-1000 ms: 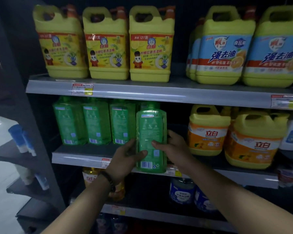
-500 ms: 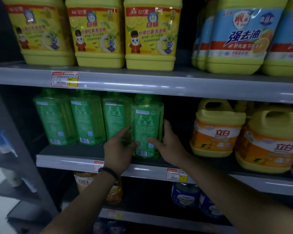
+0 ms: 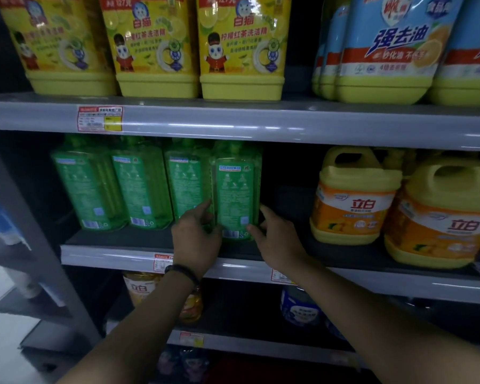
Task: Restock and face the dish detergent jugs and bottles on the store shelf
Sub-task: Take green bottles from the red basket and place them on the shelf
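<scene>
A green detergent bottle (image 3: 235, 195) stands upright on the middle shelf (image 3: 117, 254), rightmost in a row with three other green bottles (image 3: 139, 189), its back label facing out. My left hand (image 3: 197, 241) clasps its lower left side, squeezed between it and the neighbouring bottle. My right hand (image 3: 276, 241) holds its lower right side, thumb on the front and fingers behind. A dark gap lies between this bottle and the orange-labelled yellow jugs (image 3: 355, 200) to the right.
The top shelf (image 3: 261, 123) carries yellow jugs with yellow labels (image 3: 241, 48) and blue-labelled jugs (image 3: 385, 48). Below the middle shelf stand an amber bottle (image 3: 142, 289) and blue containers (image 3: 299, 309). A side rack (image 3: 17, 236) stands at the left.
Both hands have pushed the green bottle from the shelf's front edge back into line with the other green bottles. The view has moved closer to the shelf.
</scene>
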Tool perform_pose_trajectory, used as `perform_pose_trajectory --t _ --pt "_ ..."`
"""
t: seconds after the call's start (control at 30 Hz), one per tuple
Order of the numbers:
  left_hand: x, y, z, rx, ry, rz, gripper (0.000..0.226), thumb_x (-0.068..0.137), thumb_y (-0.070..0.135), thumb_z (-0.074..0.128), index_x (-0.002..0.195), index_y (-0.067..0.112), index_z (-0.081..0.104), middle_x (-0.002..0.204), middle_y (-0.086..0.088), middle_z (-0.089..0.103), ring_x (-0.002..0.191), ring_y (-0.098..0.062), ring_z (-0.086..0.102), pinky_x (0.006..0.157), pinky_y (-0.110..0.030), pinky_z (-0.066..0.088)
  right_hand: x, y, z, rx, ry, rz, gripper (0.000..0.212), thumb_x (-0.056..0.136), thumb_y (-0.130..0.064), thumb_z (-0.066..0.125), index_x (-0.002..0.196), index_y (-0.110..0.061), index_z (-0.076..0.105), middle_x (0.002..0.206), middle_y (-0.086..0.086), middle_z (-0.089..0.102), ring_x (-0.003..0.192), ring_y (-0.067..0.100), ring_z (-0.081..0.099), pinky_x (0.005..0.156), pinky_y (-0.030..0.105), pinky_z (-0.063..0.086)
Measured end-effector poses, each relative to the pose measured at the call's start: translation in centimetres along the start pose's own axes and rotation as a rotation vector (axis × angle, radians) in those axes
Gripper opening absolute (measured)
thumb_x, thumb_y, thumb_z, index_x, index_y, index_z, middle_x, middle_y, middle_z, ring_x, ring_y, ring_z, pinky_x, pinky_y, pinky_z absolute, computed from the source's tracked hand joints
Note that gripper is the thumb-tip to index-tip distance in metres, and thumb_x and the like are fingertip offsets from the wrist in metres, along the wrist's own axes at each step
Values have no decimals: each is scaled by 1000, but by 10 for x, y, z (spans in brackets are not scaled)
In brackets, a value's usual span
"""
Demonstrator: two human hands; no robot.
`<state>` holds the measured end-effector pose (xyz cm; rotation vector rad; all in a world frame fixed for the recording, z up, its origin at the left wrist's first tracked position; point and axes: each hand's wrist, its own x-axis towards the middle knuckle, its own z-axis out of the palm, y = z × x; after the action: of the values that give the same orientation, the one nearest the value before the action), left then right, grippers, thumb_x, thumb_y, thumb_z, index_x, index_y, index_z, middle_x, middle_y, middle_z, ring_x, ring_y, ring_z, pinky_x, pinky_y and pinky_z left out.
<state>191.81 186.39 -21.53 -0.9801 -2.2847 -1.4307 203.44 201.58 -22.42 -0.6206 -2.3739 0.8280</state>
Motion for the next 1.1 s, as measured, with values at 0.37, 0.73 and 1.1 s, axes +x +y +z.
perform_pose_trajectory --t 0.37,0.73,1.1 --pt "-94 25 -30 -33 -204 252 28 89 2 70 105 24 76 103 11 75 90 -4 68 80 -8 47 -90 3 -63 -66 74 -142 17 109 -18 53 119 -18 68 101 3 70 91 22 65 77 43 55" --pt "-263 -35 16 205 -937 79 39 90 56 38 104 35 67 97 13 76 86 -12 74 76 -39 62 -266 142 -2 -203 -242 285 7 103 -30 64 98 -25 65 92 -8 68 82 11 64 79 45 60" --pt "-309 -82 63 220 -1151 -48 52 90 56 36 119 34 72 114 9 76 103 -17 73 90 -39 60 -342 256 79 -342 -750 840 76 109 -35 54 171 -23 11 178 12 -1 164 39 2 132 52 13"
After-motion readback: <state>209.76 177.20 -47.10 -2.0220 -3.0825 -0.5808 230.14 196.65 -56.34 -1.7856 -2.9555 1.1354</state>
